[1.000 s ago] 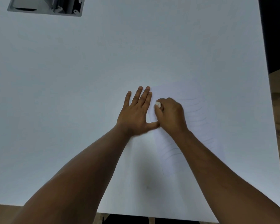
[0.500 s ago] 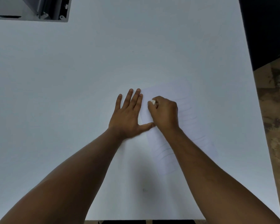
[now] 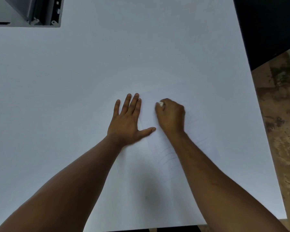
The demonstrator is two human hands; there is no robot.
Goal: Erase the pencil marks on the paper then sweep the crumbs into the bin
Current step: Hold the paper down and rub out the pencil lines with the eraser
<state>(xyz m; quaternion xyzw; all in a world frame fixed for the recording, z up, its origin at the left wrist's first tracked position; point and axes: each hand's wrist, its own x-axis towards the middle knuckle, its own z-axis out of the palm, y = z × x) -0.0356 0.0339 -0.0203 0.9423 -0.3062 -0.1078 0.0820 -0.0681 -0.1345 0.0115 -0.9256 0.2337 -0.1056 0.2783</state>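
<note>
Head view: a thin white sheet of paper (image 3: 177, 131) lies flat on the white tabletop (image 3: 90, 81), slightly right of centre and turned a little askew. It is barely distinct from the surface, and faint curved pencil lines (image 3: 166, 158) show on its nearer part. The left hand (image 3: 127, 124) rests flat at the paper's left edge, fingers straight and close together, with the thumb spread out onto the sheet. The right hand (image 3: 171, 114) is curled into a fist on the paper's upper part, its fingers pinching a small white eraser (image 3: 160, 104) whose tip pokes out at the knuckles. A grey metal box-like fixture (image 3: 40, 12) sits at the far left corner.
</note>
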